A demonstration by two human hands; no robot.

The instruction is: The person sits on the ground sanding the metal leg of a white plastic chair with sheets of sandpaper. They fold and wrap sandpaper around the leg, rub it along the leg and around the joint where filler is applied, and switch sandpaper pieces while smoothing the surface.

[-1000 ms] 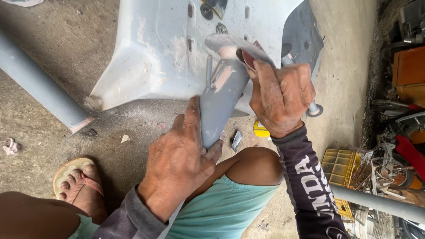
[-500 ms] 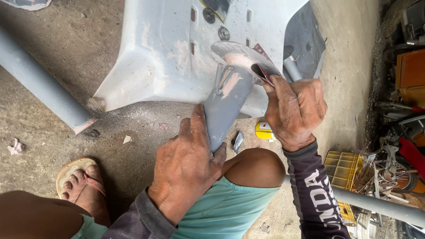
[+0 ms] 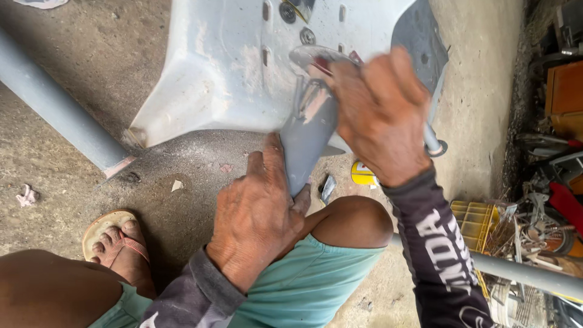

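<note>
The person is squatting on the concrete floor [image 3: 182, 200], and the left hand [image 3: 258, 222] is wrapping around the lower end of a narrow grey plastic panel [image 3: 306, 146], fingers curled and thumb running up its left edge. That grip seems to be pinning the piece against the bare knee [image 3: 355, 222] so it cannot slide about. The panel is standing tilted, its lower tip between hand and knee, its upper end leaning against a large pale grey body panel [image 3: 225, 73] lying on the floor behind it.

The right hand [image 3: 379, 115] is pressing down on the top of the narrow panel, fingers bunched and closed over something flat; a sliver of dark red is peeking out near the knuckles (an abrasive sheet, possibly, though I cannot tell). The hand is blurred, so how tightly it is closing is hard to judge. Pale dust is lying on the floor below the big panel, and a rubbed pinkish patch is showing on the narrow one just under the fingers.

A grey pipe [image 3: 57, 109] is slanting in from the left, its upper part cut off by the frame. A sandalled foot [image 3: 118, 246] is planting itself beside it. A yellow crate [image 3: 477, 222] and tangled scrap are sitting at the right, too cluttered to sort out. A yellow disc [image 3: 362, 174] is half hidden behind the right wrist.
</note>
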